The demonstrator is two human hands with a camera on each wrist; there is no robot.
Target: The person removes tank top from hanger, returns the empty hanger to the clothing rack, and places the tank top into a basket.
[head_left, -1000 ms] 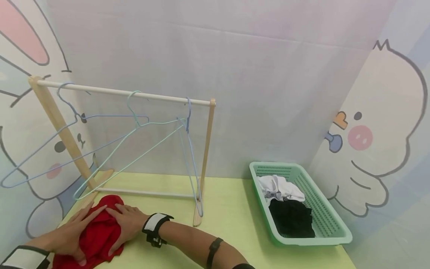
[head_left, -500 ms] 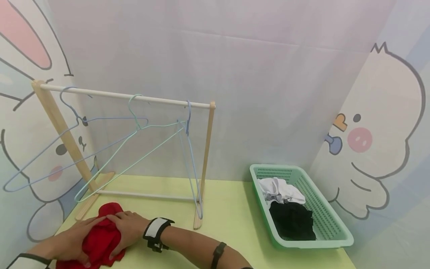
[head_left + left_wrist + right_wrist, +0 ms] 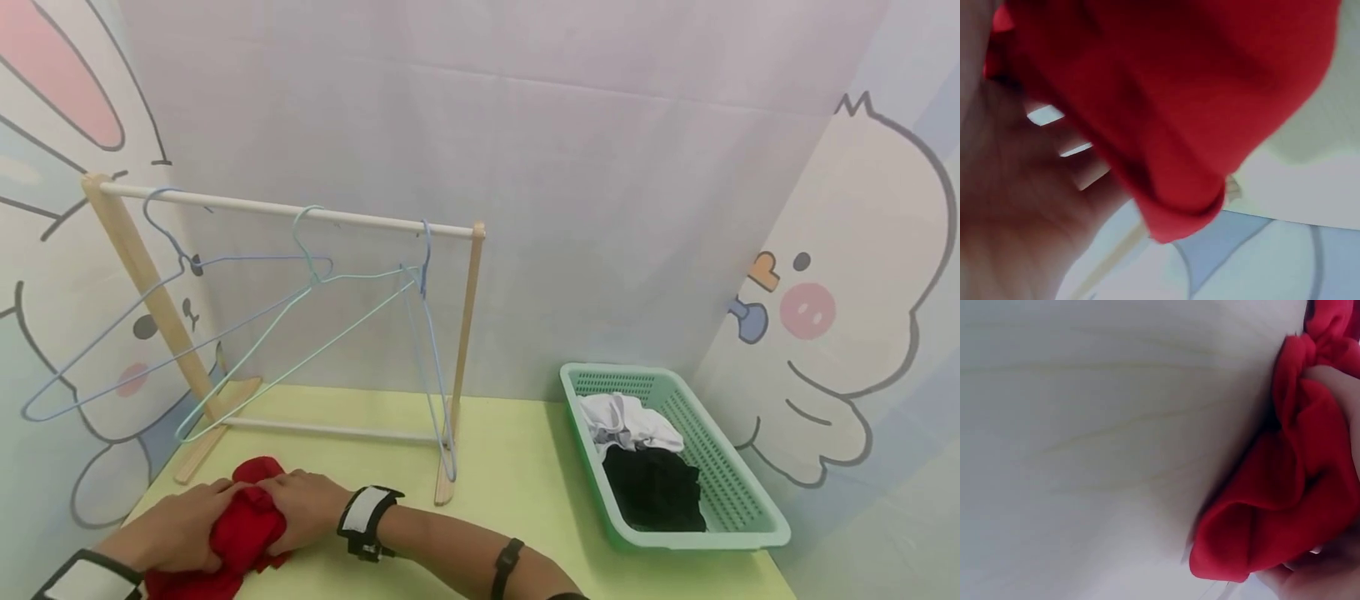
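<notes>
A crumpled red cloth (image 3: 247,529) lies at the lower left of the table in the head view. My left hand (image 3: 180,525) grips its left side, and my right hand (image 3: 311,507) holds the right side, fingers bent into the fabric. Between the two hands the cloth bunches up. In the left wrist view a rolled fold of the red cloth (image 3: 1210,112) covers much of the left hand's fingers. The right wrist view has the right thumb pressing over gathered folds of red cloth (image 3: 1291,475), with other fingers beneath.
Behind the hands stands a wooden rack (image 3: 468,333) with a blue hanger (image 3: 97,342), a mint hanger (image 3: 255,354) and another blue hanger (image 3: 438,375) on its rail. A green basket (image 3: 738,492) at right holds white cloth (image 3: 626,423) and black cloth (image 3: 652,492).
Both hands' fingers, spread across the red cloth earlier, have curled in and gathered it. The cloth is more bunched between them. The head view has shifted slightly.
</notes>
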